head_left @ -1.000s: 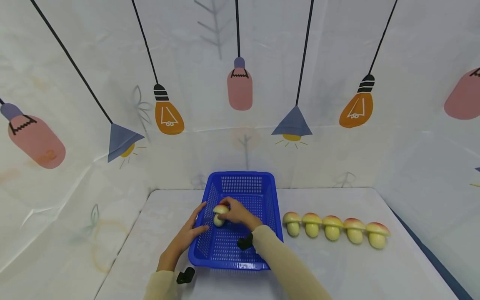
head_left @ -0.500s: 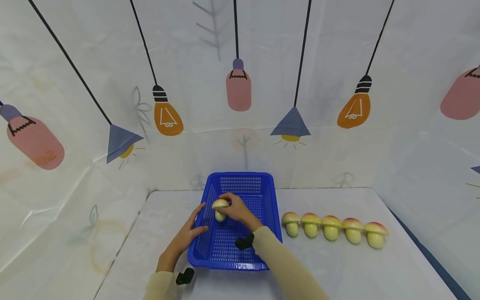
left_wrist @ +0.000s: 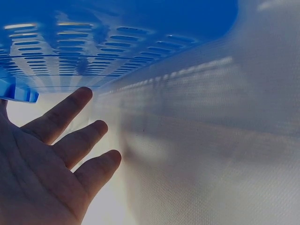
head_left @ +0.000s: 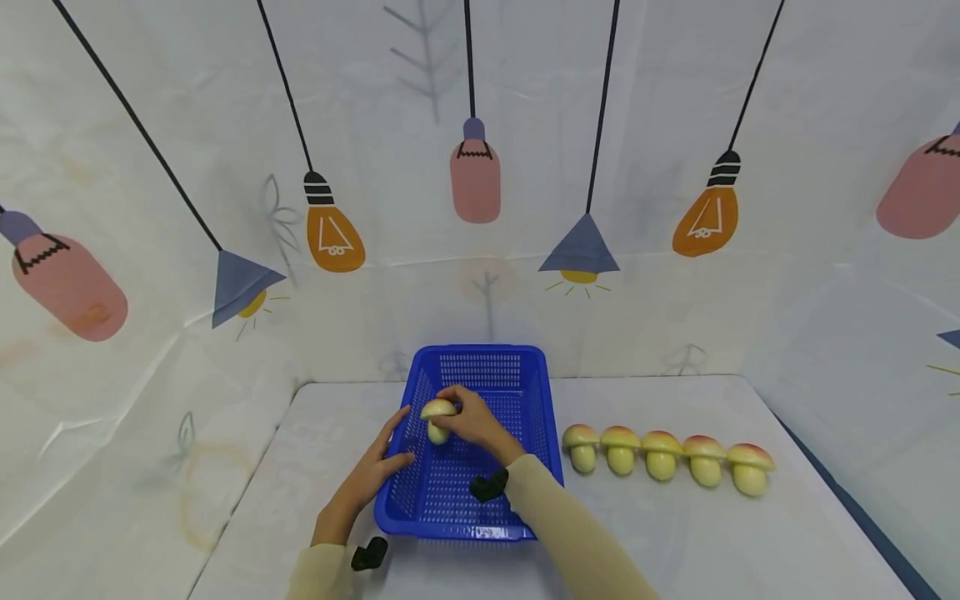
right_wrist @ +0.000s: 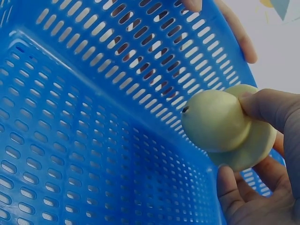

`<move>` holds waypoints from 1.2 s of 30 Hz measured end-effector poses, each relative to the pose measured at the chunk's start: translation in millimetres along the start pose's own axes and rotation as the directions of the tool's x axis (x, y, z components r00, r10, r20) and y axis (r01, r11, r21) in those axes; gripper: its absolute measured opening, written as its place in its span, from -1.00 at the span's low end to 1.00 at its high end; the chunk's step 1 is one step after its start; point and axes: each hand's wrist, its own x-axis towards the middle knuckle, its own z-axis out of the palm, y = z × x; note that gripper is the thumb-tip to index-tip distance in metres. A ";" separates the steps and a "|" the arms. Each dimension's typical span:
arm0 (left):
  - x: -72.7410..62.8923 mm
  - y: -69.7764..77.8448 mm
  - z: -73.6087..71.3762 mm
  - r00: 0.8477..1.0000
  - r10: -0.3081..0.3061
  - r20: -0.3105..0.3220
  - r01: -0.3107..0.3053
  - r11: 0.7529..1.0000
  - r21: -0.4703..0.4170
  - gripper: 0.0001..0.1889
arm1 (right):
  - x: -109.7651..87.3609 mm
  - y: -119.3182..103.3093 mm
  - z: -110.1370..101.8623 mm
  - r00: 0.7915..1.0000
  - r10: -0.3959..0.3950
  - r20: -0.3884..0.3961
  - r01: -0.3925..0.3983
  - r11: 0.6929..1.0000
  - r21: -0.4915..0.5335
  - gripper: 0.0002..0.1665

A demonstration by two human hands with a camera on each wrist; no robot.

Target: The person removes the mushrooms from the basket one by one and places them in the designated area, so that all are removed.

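Observation:
My right hand [head_left: 472, 419] holds a toy mushroom [right_wrist: 215, 122] inside the blue basket [head_left: 450, 528], near its left wall. Thumb and fingers pinch the red-tinged, yellowish cap; the pale round stem points down in the head view. A small dark spot marks the stem's end in the right wrist view. My left hand [head_left: 371, 471] rests at the basket's left rim, thumb tip over the edge. In the left wrist view its other fingers [left_wrist: 77, 145] are spread and straight beneath the slotted outer wall.
Several more toy mushrooms [head_left: 661, 457] stand in a row right of the basket, caps nearly touching. The white table [head_left: 637, 550] ends at a wall sheet [head_left: 420, 292] printed with lamps, behind and at the sides.
The mushroom in my right hand has risen slightly and shifted a little left inside the basket. My left hand stays at the rim; the row of mushrooms is unchanged.

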 end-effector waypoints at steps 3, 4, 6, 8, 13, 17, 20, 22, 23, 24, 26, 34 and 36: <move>0.4 0.1 0.5 1.000 0.000 0.006 0.000 1.000 -0.007 -0.15 | -0.4 0.3 -0.4 1.000 0.003 0.002 -0.003 1.000 -0.002 -0.50; 0.3 0.3 0.8 1.000 0.000 0.007 0.001 1.000 -0.008 -0.15 | -0.4 0.6 -0.5 1.000 0.002 0.004 -0.002 1.000 -0.003 -0.50; 0.1 0.7 1.1 1.000 -0.003 0.005 0.003 1.000 -0.010 -0.15 | -0.5 1.5 -0.5 1.000 -0.001 0.011 0.001 1.000 -0.001 -0.50; -0.1 0.8 1.2 1.000 -0.005 0.004 0.005 1.000 -0.012 -0.15 | -0.4 2.6 -0.5 1.000 -0.008 0.018 0.008 1.000 0.002 -0.50; 0.2 0.2 0.8 1.000 0.008 0.005 -0.008 1.000 -0.012 -0.14 | 0.2 3.5 -0.8 0.999 -0.028 0.015 0.028 1.000 0.005 -0.51; 1.1 -0.3 1.2 1.000 0.015 0.006 -0.015 1.000 -0.008 -0.15 | -0.8 1.0 -1.5 0.999 -0.034 0.003 0.034 0.999 0.006 -0.51; 1.4 0.1 1.4 1.000 0.017 0.006 -0.017 1.000 -0.015 -0.15 | -2.5 -1.4 -2.4 0.999 -0.044 -0.007 0.044 0.999 0.010 -0.51; 1.1 0.8 1.3 1.000 0.013 0.001 -0.013 1.000 -0.015 -0.15 | -4.3 -3.8 -3.4 0.999 -0.051 -0.014 0.051 0.999 0.015 -0.51; 0.9 1.3 1.4 1.000 0.009 -0.003 -0.009 1.000 -0.014 -0.15 | -5.4 -5.0 -3.9 0.998 -0.054 -0.017 0.054 0.998 0.016 -0.51; 0.9 1.5 1.6 1.000 0.005 -0.006 -0.005 1.000 -0.013 -0.15 | -6.8 -6.5 -4.7 0.998 -0.052 -0.019 0.052 0.998 0.019 -0.51; 0.9 1.5 2.1 1.000 0.000 -0.011 0.000 1.000 -0.004 -0.16 | -9.3 -8.9 -6.3 0.998 -0.050 -0.023 0.051 0.998 0.026 -0.51; 1.4 -2.0 1.0 1.000 0.003 -0.019 -0.003 1.000 -0.018 -0.17 | -15.4 -14.5 -10.8 0.997 -0.072 -0.039 0.074 0.996 0.042 -0.52; 1.7 -2.6 1.0 1.000 0.000 -0.022 0.000 1.000 -0.021 -0.17 | -17.8 -16.9 -13.3 0.997 -0.075 -0.036 0.076 0.997 0.027 -0.53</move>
